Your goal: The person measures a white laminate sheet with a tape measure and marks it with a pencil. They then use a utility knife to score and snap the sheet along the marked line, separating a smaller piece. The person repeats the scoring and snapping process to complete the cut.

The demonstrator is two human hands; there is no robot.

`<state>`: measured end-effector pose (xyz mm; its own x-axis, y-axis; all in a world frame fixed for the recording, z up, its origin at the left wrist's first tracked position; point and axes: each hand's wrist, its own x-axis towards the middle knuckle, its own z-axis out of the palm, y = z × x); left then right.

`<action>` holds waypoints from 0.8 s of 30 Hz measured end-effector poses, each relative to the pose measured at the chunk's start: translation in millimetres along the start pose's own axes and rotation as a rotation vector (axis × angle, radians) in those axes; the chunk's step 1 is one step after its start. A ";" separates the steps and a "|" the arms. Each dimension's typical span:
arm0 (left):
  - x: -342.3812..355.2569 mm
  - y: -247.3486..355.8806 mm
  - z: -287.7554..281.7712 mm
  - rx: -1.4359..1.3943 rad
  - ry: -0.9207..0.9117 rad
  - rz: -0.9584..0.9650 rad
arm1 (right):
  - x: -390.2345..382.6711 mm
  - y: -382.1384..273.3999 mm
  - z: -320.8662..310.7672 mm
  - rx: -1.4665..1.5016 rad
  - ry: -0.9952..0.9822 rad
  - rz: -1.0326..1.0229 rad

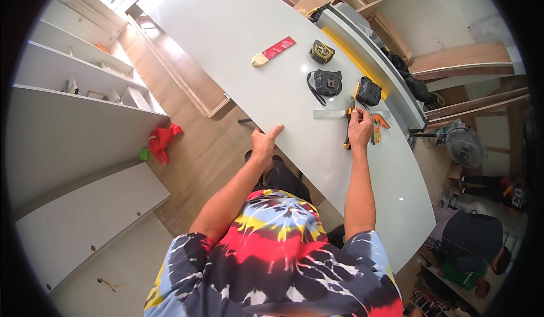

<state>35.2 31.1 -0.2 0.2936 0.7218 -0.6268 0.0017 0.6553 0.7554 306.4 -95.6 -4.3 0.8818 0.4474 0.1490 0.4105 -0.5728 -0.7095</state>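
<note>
My left hand [263,145] is at the near edge of a long white tabletop [317,164], its thumb stretched over the top and its other fingers curled at the edge, partly hidden. On the right, my right hand [361,129] is closed in a pinch over a metal try square [330,113]; what the fingertips hold is hidden. Beside that hand lie a black-and-orange utility knife [347,142] and an orange tool [378,122]. Just beyond are a yellow pencil [357,88] and a black tape measure [369,91]. Another black tape measure [327,83] with a strap lies farther left.
A black-and-yellow tape measure [322,52] and a red-and-cream brush-like tool [274,51] lie farther back. A long raised panel [374,62] borders the far side. White shelving [85,90] stands left. At right are a fan [466,147] and a crouching person [473,235].
</note>
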 end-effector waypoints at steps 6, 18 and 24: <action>0.3 0.4 1.7 0.000 0.017 0.019 | -7.0 0.6 -10.7 0.106 -0.043 -0.155; -53.5 -42.4 -72.4 0.155 -0.010 -0.210 | -65.5 -77.7 -22.6 0.192 -0.160 -0.319; -90.7 -66.4 -123.0 0.393 0.090 -0.175 | 10.0 -111.2 -3.4 0.237 -0.199 -0.501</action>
<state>-109.1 -50.4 -17.1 0.1723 0.6355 -0.7526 0.4127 0.6472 0.6410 270.4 -29.9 78.4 0.5237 0.7574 0.3899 0.6824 -0.0990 -0.7242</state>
